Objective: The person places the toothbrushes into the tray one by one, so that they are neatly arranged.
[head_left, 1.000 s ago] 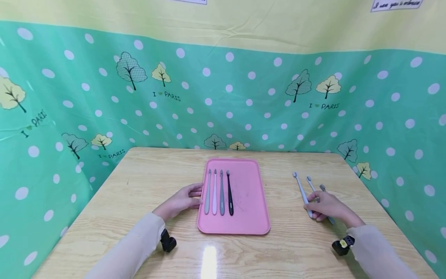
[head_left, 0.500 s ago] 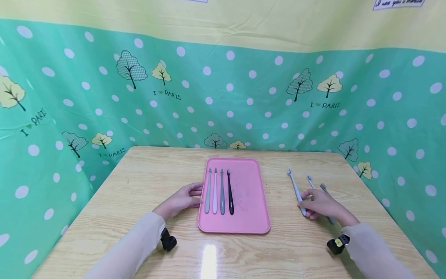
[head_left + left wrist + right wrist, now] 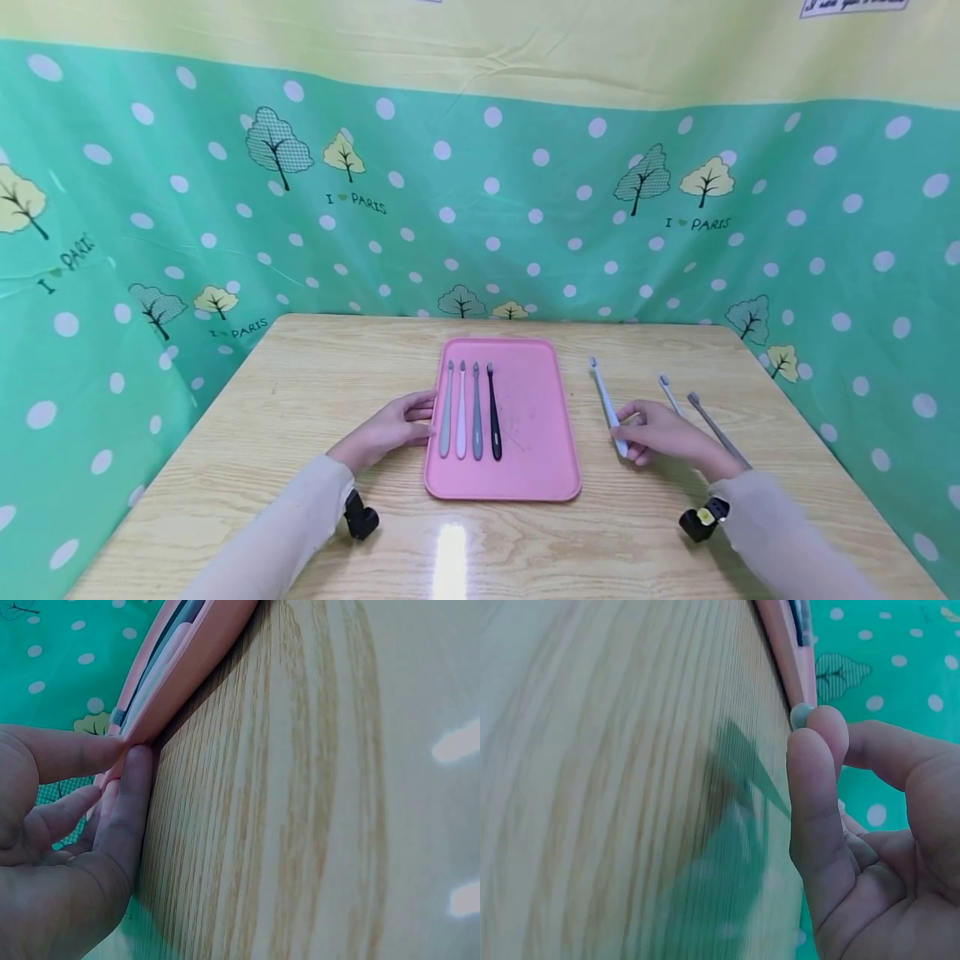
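Note:
My left hand (image 3: pixel 393 425) grips the left rim of a pink tray (image 3: pixel 536 479) between thumb and fingers; the left wrist view shows the fingertips (image 3: pixel 136 761) at the tray's edge. In the tray several toothbrushes lie side by side, among them a black toothbrush (image 3: pixel 495 421) and a white toothbrush (image 3: pixel 461 417). To the right of the tray, my right hand (image 3: pixel 656 429) pinches a pale blue toothbrush (image 3: pixel 605 396) by its handle, head pointing away from me. In the right wrist view only the rounded handle end shows past the fingertips.
Two more toothbrushes lie on the wooden table (image 3: pixel 337 358) at right: a light one (image 3: pixel 670 393), partly behind my right hand, and a grey one (image 3: pixel 716 429) by the right wrist. A green dotted curtain (image 3: pixel 480 217) stands behind the table and at both sides.
My right hand has moved left toward the tray with the pale blue toothbrush, leaving the grey toothbrush more in view. The left hand has stayed at the tray's rim.

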The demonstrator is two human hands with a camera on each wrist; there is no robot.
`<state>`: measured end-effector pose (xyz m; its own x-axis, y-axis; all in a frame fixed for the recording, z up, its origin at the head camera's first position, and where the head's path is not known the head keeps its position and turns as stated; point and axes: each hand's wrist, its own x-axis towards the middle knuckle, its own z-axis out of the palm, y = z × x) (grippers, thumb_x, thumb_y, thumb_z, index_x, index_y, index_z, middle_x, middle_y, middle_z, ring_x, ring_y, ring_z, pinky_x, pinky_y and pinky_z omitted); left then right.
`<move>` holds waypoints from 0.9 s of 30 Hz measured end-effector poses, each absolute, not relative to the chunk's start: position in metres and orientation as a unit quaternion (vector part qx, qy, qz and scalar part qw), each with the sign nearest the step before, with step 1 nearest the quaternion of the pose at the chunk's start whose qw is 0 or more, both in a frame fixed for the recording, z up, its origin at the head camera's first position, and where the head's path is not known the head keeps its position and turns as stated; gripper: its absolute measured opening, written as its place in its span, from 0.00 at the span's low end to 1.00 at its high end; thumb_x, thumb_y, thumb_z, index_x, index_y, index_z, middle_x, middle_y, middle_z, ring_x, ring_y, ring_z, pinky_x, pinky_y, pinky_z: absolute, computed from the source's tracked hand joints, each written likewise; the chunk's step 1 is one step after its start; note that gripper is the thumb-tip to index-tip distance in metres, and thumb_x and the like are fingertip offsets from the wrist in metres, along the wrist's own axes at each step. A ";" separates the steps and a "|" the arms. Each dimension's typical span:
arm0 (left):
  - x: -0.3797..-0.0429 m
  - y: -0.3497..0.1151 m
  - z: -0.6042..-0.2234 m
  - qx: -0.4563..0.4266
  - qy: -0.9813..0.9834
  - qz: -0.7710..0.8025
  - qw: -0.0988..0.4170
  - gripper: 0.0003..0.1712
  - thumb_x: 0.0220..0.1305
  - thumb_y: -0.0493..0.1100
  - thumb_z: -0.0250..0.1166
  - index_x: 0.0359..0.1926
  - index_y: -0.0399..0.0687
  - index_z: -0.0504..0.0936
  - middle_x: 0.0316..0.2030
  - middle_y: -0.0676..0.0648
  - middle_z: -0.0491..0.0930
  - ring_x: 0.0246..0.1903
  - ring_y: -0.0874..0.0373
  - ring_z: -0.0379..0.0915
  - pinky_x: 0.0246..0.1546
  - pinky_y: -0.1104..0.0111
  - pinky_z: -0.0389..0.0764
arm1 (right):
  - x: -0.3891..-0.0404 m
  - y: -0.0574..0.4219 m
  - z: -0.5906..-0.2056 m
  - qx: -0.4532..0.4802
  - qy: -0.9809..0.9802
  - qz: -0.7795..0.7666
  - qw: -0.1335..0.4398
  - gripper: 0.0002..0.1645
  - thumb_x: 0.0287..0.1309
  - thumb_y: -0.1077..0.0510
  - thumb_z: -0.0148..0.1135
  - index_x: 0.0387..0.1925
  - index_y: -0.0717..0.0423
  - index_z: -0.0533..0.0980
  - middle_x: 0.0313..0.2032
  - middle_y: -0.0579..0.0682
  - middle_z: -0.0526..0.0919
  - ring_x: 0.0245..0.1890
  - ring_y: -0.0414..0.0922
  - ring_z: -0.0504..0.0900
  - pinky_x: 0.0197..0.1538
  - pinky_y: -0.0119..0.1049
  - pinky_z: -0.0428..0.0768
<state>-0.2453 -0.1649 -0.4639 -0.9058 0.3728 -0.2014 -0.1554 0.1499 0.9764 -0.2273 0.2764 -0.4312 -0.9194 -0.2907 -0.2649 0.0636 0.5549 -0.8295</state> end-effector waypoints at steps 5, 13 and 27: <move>-0.245 -0.165 -0.464 0.075 0.731 0.647 0.203 0.40 0.66 0.28 0.60 0.76 0.35 0.55 0.65 0.33 0.67 0.63 0.42 0.68 0.56 0.61 0.82 | -0.230 0.262 -0.430 -0.089 0.844 -0.488 0.204 0.26 0.66 0.58 0.63 0.55 0.73 0.67 0.25 0.54 0.81 0.22 0.43 0.82 0.28 0.36 0.88; -0.244 -0.164 -0.463 0.075 0.731 0.648 0.201 0.41 0.65 0.28 0.61 0.76 0.35 0.56 0.65 0.33 0.67 0.62 0.41 0.69 0.56 0.60 0.82 | -0.234 0.239 -0.427 -0.106 0.821 -0.513 0.228 0.28 0.68 0.56 0.62 0.58 0.73 0.65 0.26 0.55 0.81 0.24 0.43 0.81 0.29 0.35 0.88; -0.241 -0.167 -0.459 0.086 0.731 0.645 0.205 0.41 0.66 0.28 0.60 0.76 0.33 0.53 0.66 0.30 0.65 0.64 0.39 0.66 0.58 0.60 0.81 | -0.243 0.198 -0.429 -0.110 0.812 -0.519 0.242 0.27 0.66 0.55 0.65 0.56 0.70 0.67 0.27 0.56 0.84 0.25 0.44 0.84 0.32 0.36 0.89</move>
